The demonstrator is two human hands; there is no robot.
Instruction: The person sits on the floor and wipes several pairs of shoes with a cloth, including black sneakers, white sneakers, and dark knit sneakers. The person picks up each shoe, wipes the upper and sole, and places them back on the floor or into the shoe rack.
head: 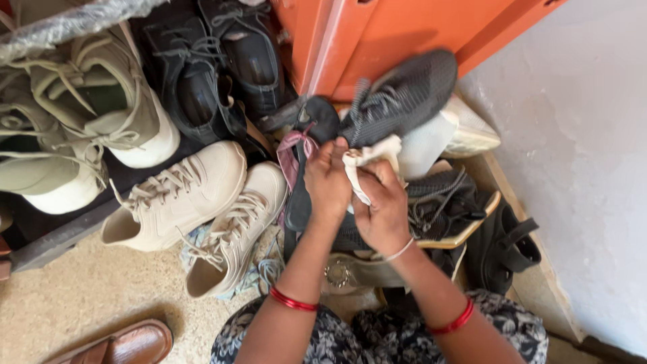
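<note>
Both hands meet at the centre of the frame: the left hand (328,180) and right hand (385,212) are closed on a white cloth (364,162). The grey shoe (404,98) lies just above, its long axis slanting toward the upper right, nearer the left hand.

The brown leather shoe (121,345) at seven o'clock is cut off by the bottom edge. The crumpled white cloth (367,162) is partly covered by the right hand (383,212). The olive canvas sneakers (40,155) at nine o'clock are cropped.
</note>
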